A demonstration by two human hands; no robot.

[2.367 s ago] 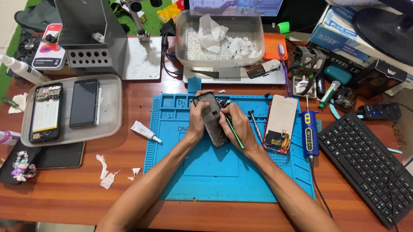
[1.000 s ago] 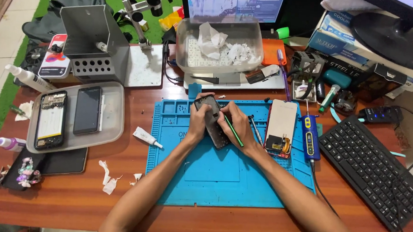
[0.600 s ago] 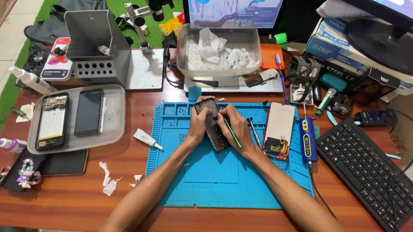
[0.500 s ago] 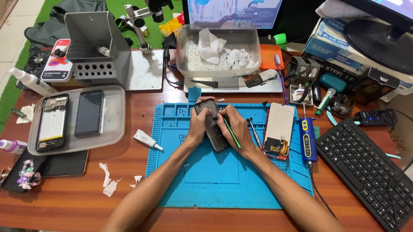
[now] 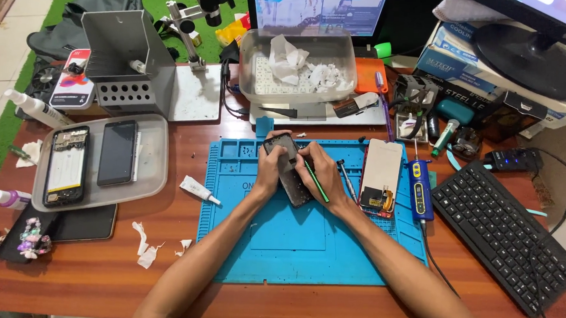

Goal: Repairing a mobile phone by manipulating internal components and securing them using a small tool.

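Your left hand (image 5: 268,171) and right hand (image 5: 321,174) cover much of the dark phone (image 5: 289,170) — you can't tell what the tip of the green tool (image 5: 316,181) touches on it. The small parts in the blue mat (image 5: 304,244) compartments are too tiny to make out. The monitor (image 5: 320,9) and the microscope stand (image 5: 193,19) are cut off by the top edge — your forearms run out at the bottom.

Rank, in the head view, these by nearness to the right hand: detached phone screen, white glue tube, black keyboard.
From the right hand:
1. Detached phone screen, just to its right on the blue mat.
2. White glue tube, left, off the mat's edge.
3. Black keyboard, far right.
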